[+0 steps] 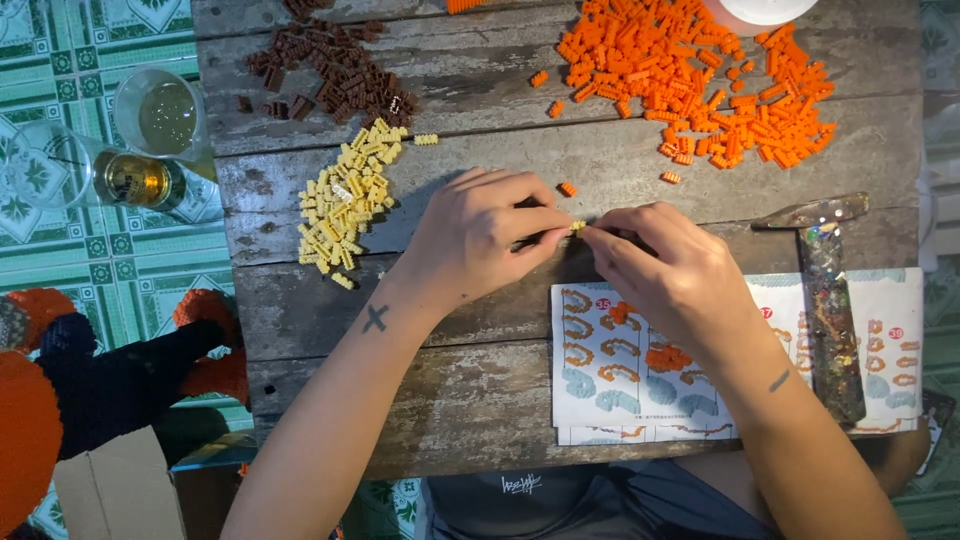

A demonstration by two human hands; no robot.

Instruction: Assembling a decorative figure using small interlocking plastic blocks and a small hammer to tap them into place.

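Over the wooden desk (480, 400), the left hand (478, 237) and right hand (662, 268) meet, fingers of both pinched together on a small yellow brick piece (577, 226), just beside the instruction sheet (620, 385).

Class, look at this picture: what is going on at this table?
A person sits at a worn wooden table and pinches a tiny yellow brick piece between the left hand and the right hand. Piles of yellow bricks, brown bricks and orange bricks lie sorted beyond the hands. A printed instruction sheet lies under the right wrist.
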